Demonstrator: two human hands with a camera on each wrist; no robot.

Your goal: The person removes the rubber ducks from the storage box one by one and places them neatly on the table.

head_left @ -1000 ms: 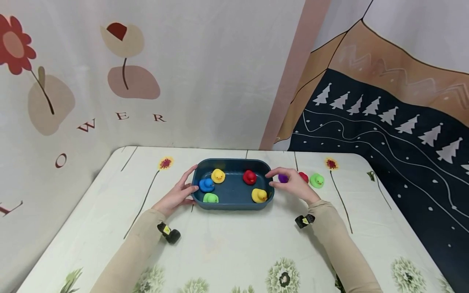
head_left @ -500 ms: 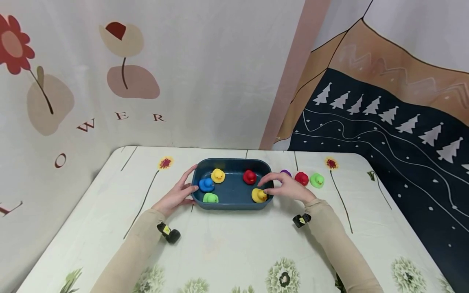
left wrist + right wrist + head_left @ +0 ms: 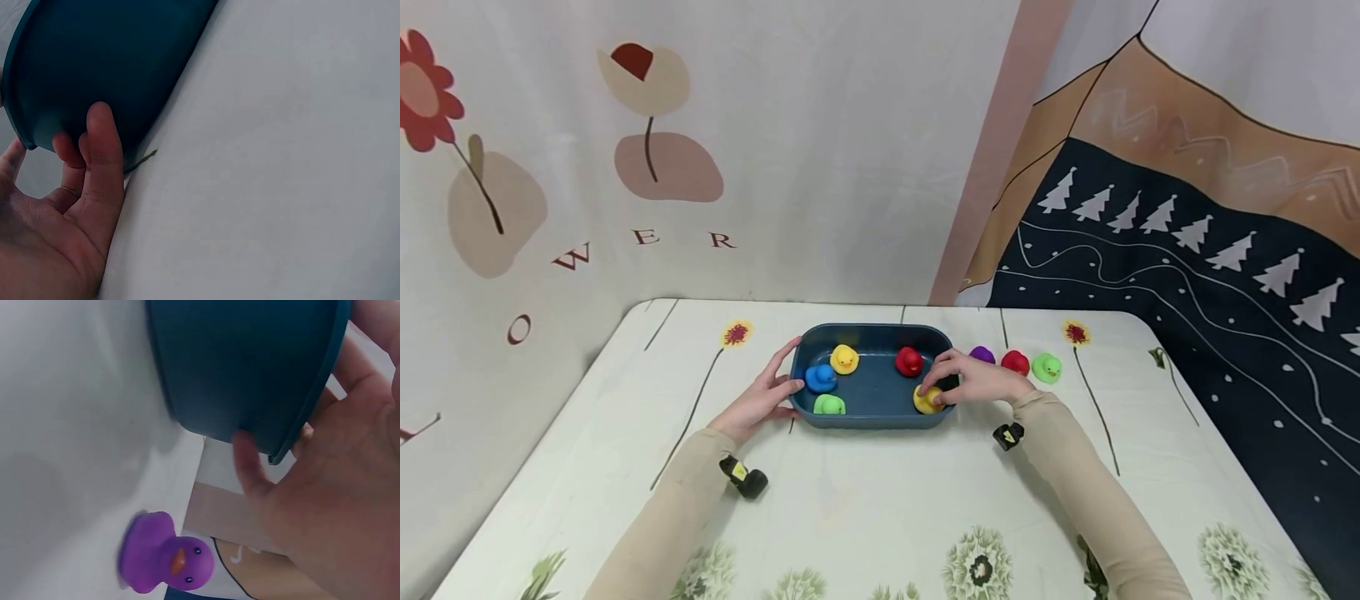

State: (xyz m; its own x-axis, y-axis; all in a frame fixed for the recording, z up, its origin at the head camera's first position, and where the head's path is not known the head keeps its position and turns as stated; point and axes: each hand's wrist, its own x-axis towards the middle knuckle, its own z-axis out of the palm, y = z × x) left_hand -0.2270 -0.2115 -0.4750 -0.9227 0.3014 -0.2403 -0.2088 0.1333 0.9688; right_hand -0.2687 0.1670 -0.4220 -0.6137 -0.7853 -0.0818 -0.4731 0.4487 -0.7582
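In the head view a dark blue tray [image 3: 880, 421] holds several rubber ducks. My right hand [image 3: 985, 381] reaches over its right end, with finger and thumb on both sides of a yellow rubber duck [image 3: 925, 402], pinching it. In the right wrist view, one finger of the right hand [image 3: 337, 487] touches the tray's outer wall [image 3: 244, 375]. My left hand [image 3: 760, 402] rests extended fingers against the left end of the tray. Seen from the left wrist, fingertips of the left hand [image 3: 69, 219] lie along the outer wall [image 3: 112, 56].
Inside the tray are another yellow duck [image 3: 844, 360], a blue duck [image 3: 821, 379], a green duck [image 3: 830, 405] and a red duck [image 3: 909, 362]. Right of it stand a purple duck [image 3: 982, 355], a second red duck [image 3: 1016, 362] and a second green duck [image 3: 1047, 367].
My right hand has moved left and down from the tray's right rim to the yellow duck, and its fingers have closed on it. The left hand stays at the tray's left end.
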